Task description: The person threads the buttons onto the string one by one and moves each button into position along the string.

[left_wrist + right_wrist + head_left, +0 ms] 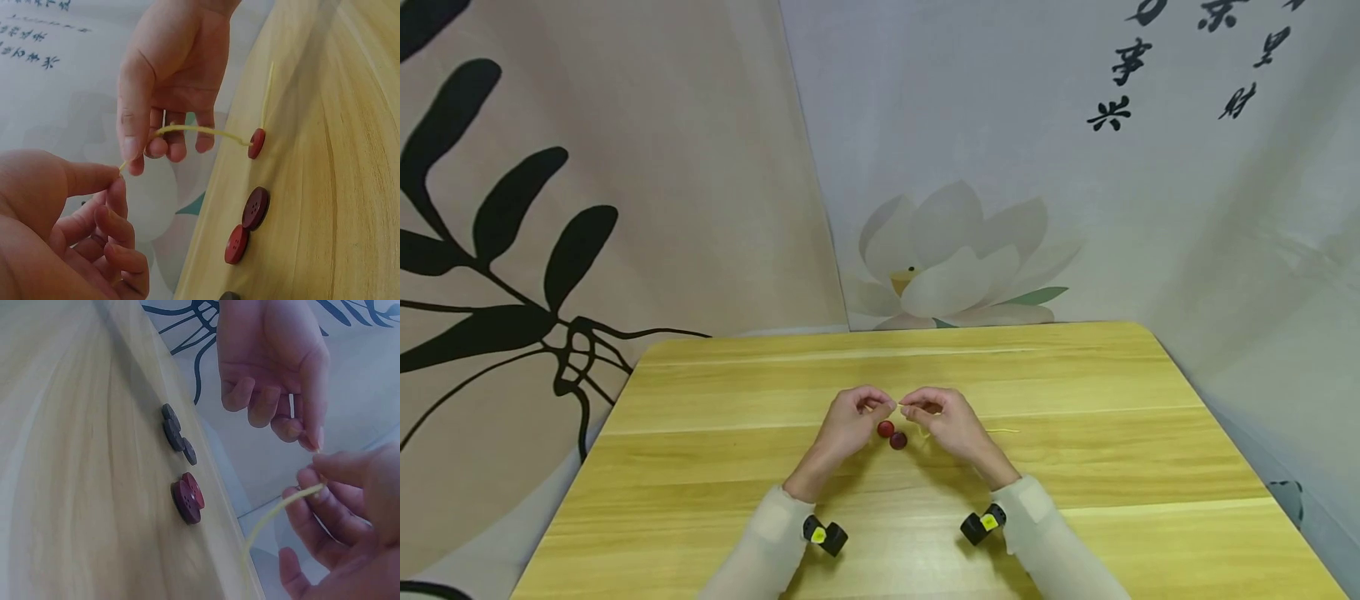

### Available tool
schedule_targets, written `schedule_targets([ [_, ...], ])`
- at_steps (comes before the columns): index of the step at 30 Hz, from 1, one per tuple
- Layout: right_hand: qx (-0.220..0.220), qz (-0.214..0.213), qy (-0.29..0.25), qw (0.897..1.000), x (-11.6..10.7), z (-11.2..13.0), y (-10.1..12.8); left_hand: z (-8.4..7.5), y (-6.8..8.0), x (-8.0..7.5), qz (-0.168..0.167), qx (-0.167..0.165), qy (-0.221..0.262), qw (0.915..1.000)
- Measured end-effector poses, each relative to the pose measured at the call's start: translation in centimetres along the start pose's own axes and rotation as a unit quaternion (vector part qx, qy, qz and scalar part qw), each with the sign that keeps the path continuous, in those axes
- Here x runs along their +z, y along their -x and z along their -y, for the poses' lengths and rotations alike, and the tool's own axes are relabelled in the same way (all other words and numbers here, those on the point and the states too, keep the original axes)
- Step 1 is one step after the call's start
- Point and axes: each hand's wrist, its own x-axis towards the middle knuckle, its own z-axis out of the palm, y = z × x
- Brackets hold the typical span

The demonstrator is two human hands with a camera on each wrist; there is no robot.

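Observation:
My left hand (pixel 852 423) pinches the tip of a thin yellow string (pixel 212 130) between thumb and forefinger. Close beside it, my right hand (pixel 950 423) pinches the same string a short way along. From the right fingers the string runs down to a red button (pixel 257 144) on the table, and its tail lies beyond. Below the hands a dark red button (pixel 898 440) and another red button (pixel 886 428) touch each other. The right hand hides the strung button in the head view.
Three dark buttons (pixel 174 435) lie close together on the wooden table (pixel 700 500), seen in the right wrist view. Behind the table's far edge hangs a printed cloth (pixel 962 125). Both wrists wear a black camera (pixel 825 535).

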Motion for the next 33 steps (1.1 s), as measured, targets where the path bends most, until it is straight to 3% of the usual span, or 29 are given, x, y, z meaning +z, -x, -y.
schedule_targets([
  [7,0.005,0.003,0.004,1.0,-0.2,1.7,0.3,-0.1,0.1,0.0,0.0,0.002,0.0,1.0],
  [13,0.003,-0.004,-0.006,1.0,-0.1,-0.1,-0.1,0.0,0.1,-0.1,0.006,-0.003,-0.005,1.0],
  [22,0.015,-0.005,0.002,1.0,-0.9,-0.4,-0.2,0.8,0.4,-0.2,0.05,-0.032,-0.014,0.9981],
  [27,0.037,-0.008,-0.011,0.999,-1.3,-1.0,-0.3,1.3,0.7,-0.2,0.059,-0.028,-0.037,0.9972],
  [33,0.04,-0.019,-0.018,0.999,-1.6,-1.9,-0.4,1.9,1.2,0.4,0.098,-0.019,-0.078,0.992],
])
